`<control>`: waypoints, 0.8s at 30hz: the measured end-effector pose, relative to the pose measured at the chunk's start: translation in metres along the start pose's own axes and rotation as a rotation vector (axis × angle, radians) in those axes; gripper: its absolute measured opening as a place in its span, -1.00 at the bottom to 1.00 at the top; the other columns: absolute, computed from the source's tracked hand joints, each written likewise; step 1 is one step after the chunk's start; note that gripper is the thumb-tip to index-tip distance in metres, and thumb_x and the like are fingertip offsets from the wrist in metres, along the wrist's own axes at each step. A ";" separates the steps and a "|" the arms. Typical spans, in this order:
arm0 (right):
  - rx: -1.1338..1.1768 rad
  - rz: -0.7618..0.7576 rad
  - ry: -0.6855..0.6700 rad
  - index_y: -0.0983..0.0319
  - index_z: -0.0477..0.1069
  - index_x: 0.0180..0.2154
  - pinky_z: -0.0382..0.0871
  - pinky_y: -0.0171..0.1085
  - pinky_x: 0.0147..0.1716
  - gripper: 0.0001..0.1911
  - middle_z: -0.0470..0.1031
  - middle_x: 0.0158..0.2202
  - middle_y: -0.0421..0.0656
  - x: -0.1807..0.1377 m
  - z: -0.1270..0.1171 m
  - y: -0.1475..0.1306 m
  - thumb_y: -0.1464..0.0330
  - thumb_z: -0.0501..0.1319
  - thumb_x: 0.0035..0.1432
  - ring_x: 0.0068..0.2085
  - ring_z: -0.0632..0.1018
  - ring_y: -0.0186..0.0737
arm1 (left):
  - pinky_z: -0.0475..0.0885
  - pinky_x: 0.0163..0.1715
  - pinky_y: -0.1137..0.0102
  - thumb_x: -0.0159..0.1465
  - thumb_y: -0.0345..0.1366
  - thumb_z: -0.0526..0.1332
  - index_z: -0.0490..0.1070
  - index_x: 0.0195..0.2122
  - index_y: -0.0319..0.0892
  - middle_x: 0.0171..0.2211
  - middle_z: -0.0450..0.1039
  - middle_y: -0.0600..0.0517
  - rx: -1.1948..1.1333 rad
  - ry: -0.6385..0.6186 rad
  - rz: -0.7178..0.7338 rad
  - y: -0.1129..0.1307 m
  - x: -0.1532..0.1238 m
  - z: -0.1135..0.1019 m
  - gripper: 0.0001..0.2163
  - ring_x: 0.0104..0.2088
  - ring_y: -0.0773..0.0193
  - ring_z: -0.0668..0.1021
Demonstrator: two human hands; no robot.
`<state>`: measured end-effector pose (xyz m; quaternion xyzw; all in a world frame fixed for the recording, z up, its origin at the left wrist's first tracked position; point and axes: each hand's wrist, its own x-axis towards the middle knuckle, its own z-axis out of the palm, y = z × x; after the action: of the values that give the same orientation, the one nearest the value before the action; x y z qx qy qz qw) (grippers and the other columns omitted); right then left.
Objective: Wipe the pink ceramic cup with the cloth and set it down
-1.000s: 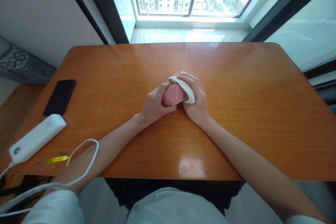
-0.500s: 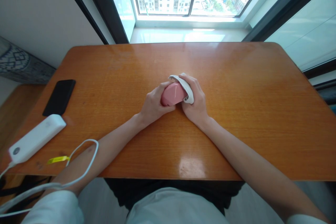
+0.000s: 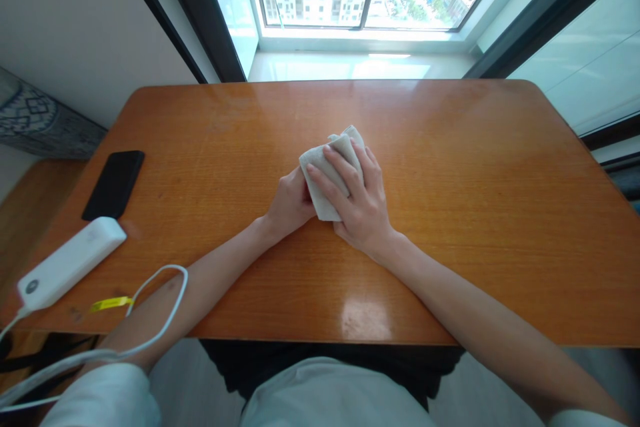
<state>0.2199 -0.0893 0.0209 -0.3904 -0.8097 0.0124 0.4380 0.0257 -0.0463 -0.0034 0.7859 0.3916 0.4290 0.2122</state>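
Both my hands meet at the middle of the orange wooden table [image 3: 450, 167]. My right hand [image 3: 357, 203] lies over a folded whitish cloth [image 3: 325, 207], its fingers pressing the cloth down and round something beneath it. My left hand [image 3: 289, 203] is curled against the cloth's left side, gripping what the cloth covers. The covered object is fully hidden now.
A black phone [image 3: 114, 184] lies flat near the table's left edge. In front of it sits a white power bank [image 3: 70, 261] with a white cable [image 3: 165, 280] and a yellow tag [image 3: 110, 304]. A window sill and glass run behind the table.
A pink object was visible between my hands with the cloth at its right end. My right hand has drawn the cloth leftward over it, and the pink object is now out of sight.
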 end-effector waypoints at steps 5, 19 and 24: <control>0.001 -0.014 -0.027 -0.23 0.31 0.52 0.02 0.60 0.61 -0.15 0.42 0.53 -0.28 -0.001 0.001 -0.002 0.46 0.32 0.31 0.62 0.26 0.45 | 0.74 -0.24 0.14 0.49 0.00 0.31 0.46 -0.02 -0.05 -0.15 0.70 -0.01 0.014 -0.033 -0.016 -0.002 -0.003 -0.001 -0.75 -0.21 0.09 0.75; 0.189 0.151 0.120 -0.10 0.48 0.39 0.38 0.33 0.52 -0.48 0.52 0.43 -0.11 0.007 -0.002 0.009 0.38 0.19 0.51 0.48 0.48 0.15 | 0.69 -0.01 0.15 0.24 -0.17 0.57 0.34 0.31 -0.02 0.08 0.69 -0.02 -0.005 -0.036 -0.021 0.010 0.005 0.001 -0.33 -0.01 0.03 0.75; 0.370 0.312 0.136 -0.03 0.49 0.35 0.48 0.18 0.46 -0.45 0.59 0.37 -0.10 0.006 0.001 0.024 0.40 0.28 0.39 0.40 0.58 0.08 | 0.62 0.07 0.28 0.21 -0.32 0.48 0.35 0.32 -0.03 0.19 0.67 -0.02 0.019 -0.033 -0.006 0.012 0.004 0.000 -0.35 0.06 0.10 0.74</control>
<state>0.2319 -0.0681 0.0159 -0.4236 -0.6923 0.2019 0.5482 0.0325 -0.0501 0.0070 0.7938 0.3944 0.4114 0.2125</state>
